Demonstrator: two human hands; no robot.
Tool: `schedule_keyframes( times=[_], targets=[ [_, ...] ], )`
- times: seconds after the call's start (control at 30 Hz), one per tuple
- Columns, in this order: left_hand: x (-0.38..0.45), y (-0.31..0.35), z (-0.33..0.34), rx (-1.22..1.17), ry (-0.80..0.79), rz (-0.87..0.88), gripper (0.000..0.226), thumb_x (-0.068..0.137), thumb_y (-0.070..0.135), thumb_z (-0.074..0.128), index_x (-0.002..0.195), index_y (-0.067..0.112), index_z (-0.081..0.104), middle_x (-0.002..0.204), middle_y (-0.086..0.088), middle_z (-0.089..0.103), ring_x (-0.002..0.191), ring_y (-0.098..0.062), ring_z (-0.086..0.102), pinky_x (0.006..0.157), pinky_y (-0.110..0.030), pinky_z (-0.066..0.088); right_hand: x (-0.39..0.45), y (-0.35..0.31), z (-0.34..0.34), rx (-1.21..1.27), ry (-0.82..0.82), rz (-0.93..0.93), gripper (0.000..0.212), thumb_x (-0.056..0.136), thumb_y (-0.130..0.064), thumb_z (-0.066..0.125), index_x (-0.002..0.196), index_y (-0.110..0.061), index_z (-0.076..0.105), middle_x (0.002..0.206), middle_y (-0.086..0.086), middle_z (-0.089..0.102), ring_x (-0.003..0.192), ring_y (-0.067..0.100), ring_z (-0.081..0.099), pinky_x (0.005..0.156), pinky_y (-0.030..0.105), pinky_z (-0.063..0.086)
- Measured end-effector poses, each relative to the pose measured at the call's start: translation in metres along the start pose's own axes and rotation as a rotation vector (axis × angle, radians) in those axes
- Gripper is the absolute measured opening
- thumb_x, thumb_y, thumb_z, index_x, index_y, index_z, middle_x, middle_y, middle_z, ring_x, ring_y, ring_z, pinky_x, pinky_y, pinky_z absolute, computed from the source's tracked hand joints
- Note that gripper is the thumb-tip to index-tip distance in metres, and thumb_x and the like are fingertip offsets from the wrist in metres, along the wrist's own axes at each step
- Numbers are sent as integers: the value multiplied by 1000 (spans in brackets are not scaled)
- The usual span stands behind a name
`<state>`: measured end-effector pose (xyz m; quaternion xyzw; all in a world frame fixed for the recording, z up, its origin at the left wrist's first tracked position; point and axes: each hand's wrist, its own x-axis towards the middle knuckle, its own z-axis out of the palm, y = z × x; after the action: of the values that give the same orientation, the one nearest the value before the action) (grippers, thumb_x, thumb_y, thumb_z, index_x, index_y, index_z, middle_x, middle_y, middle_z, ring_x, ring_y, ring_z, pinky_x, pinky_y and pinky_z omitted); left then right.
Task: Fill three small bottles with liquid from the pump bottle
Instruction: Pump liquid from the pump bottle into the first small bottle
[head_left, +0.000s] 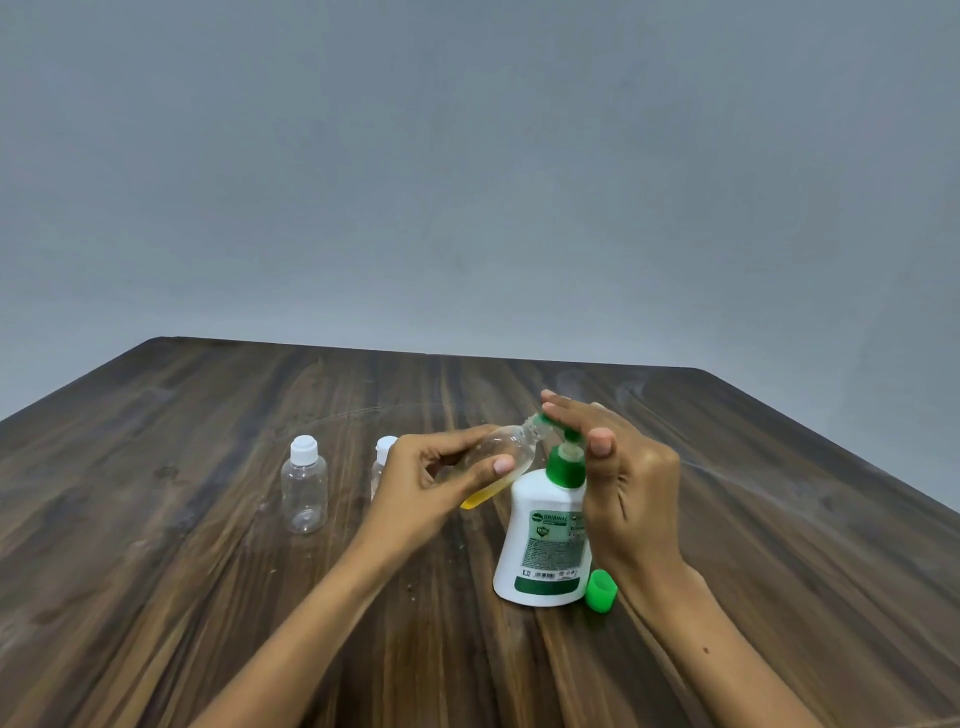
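Now a tilted small bottle (506, 457), yellow liquid pooled low, is pinched by the left grip (431, 483) at the pump bottle (545, 540) nozzle on the counter (208, 597); the pump is pressed by the right grip (618, 467), fingers straight.

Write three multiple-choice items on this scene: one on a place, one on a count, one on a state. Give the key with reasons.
1. Where does the green cap lie?
A. On the table beside the pump bottle
B. On the tilted bottle
C. In the left hand

2. How many small bottles wear white caps?
A. None
B. Two
C. Three

3. What does the held bottle contain?
A. Nothing
B. Some yellow liquid
C. Blue liquid to the brim

Key: A, it rests by the pump bottle's base; B, two capped ones stand at left; C is wrong for 3, B: yellow pools at its low end.
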<state>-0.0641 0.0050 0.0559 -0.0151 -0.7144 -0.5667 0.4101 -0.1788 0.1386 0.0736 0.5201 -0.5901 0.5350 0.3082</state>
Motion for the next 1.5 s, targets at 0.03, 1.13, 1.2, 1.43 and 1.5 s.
schedule_keyframes(
  times=[0.03, 1.13, 1.2, 1.43, 1.5],
  targets=[
    [0, -1, 0, 0, -4, -1, 28, 77, 17, 72, 105, 19, 73, 101, 11, 76, 101, -7, 70, 83, -15, 51, -3, 1, 1, -11, 5, -7, 71, 100, -56, 19, 104, -9, 73, 111, -2, 69, 107, 11, 64, 82, 43, 55],
    [2, -4, -1, -6, -14, -25, 31, 76, 18, 72, 107, 17, 72, 101, 11, 75, 102, -7, 70, 84, -16, 52, -6, 1, 6, -26, 42, 8, 70, 101, -55, 22, 101, -9, 73, 107, -5, 68, 100, 12, 67, 75, 38, 57],
    [1, -5, -1, 1, -21, -31, 32, 76, 17, 73, 109, 14, 73, 102, 8, 76, 103, -8, 70, 85, -17, 52, -12, 1, 6, -6, 57, 37, 68, 101, -54, 23, 99, -9, 74, 106, -5, 69, 100, 10, 67, 74, 37, 57],
    [1, -3, 0, -8, -8, -28, 30, 77, 19, 72, 107, 22, 72, 103, 10, 76, 104, -9, 69, 90, -22, 53, 0, -4, 0, -18, 6, 16, 71, 99, -58, 22, 104, -9, 73, 110, -1, 70, 106, 12, 65, 81, 41, 56],
    [0, -3, 0, -12, -11, -24, 29, 77, 18, 72, 106, 22, 73, 102, 10, 76, 103, -8, 70, 88, -20, 53, -3, -2, 4, -15, 30, 28, 69, 100, -56, 23, 99, -10, 74, 105, -6, 70, 99, 9, 67, 75, 38, 56]
  ],
)
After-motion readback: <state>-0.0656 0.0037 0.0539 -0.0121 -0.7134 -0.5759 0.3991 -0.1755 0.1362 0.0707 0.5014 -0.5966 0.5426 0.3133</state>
